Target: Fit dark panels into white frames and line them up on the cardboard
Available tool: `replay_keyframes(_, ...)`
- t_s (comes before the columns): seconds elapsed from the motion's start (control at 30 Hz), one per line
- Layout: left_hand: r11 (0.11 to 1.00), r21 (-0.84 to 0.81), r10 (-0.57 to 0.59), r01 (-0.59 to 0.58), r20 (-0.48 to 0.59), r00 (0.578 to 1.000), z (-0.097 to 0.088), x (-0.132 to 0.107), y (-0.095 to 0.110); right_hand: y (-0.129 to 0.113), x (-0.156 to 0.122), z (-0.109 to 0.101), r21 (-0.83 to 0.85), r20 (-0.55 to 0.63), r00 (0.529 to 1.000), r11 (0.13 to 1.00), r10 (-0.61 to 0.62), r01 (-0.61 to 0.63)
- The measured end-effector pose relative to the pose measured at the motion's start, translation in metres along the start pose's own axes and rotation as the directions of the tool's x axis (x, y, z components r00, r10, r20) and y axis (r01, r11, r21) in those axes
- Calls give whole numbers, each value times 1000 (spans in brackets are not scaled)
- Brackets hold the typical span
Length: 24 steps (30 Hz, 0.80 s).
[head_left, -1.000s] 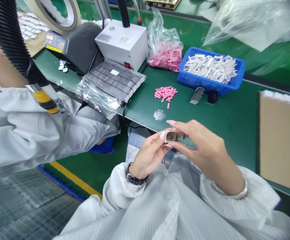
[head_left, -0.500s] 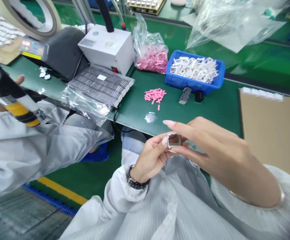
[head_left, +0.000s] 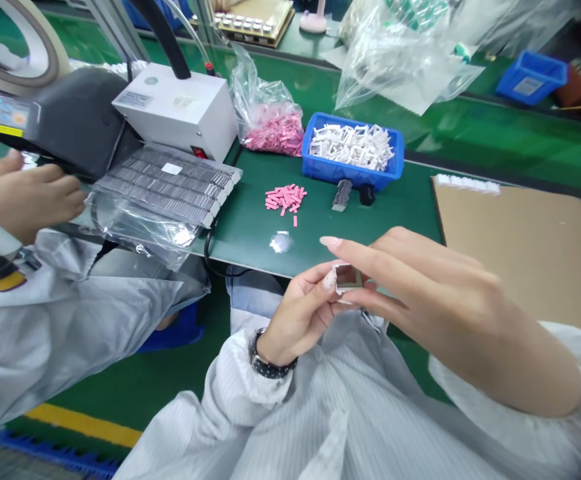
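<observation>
My left hand [head_left: 297, 310] pinches a small white rectangular frame [head_left: 349, 288] by its left side, thumb on the near face. A grey rim lines the frame, and its middle looks brownish. From the other side my right hand [head_left: 430, 287] grips the frame's right edge, its index finger stretched out above it. Both hands are in front of the table edge, over my lap. Beyond them on the green table lie a loose pile of pink strips [head_left: 286, 199] and a round, shiny clear piece [head_left: 281, 242].
A blue bin [head_left: 353, 175] holds many white frames; a short stack of grey pieces [head_left: 341, 195] leans before it. Left are a bag of pink strips [head_left: 275, 130], a white box machine [head_left: 175, 110], a grey parts tray [head_left: 165, 183] and a co-worker's hand [head_left: 30, 197]. Cardboard [head_left: 525, 257] lies right.
The view has turned to the right, so the table things sit further left. A co-worker's hand has come into view by the grey tray. My hands keep almost the same hold on the frame.
</observation>
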State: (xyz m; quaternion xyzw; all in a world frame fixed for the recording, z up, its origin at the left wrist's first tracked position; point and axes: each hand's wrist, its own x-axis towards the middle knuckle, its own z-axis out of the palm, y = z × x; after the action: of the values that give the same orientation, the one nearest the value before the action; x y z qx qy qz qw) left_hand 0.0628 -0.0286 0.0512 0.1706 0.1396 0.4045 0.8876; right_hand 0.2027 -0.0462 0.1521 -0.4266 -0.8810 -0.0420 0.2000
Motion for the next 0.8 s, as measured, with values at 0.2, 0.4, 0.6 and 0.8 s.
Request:
replay_keyframes(0.2, 999, -39, 10, -7, 75, 997, -1, 4, 2, 7, 3, 4, 24, -20, 1000, 1000, 8, -8)
replay_keyframes(0.4, 996, -89, -6, 12, 66, 998, 0, 8, 5, 14, 5, 9, 91, -67, 996, 994, 65, -59)
replay_keyframes(0.6, 989, -134, -50, 55, 42, 998, -3, 11, 4, 20, 2, 18, 193, -88, 991, 977, 105, -87)
replay_keyframes(0.8, 982, -70, -163, 175, 153, 975, -17, 15, 2, 18, -6, 32, 326, -89, 982, 936, 166, -129)
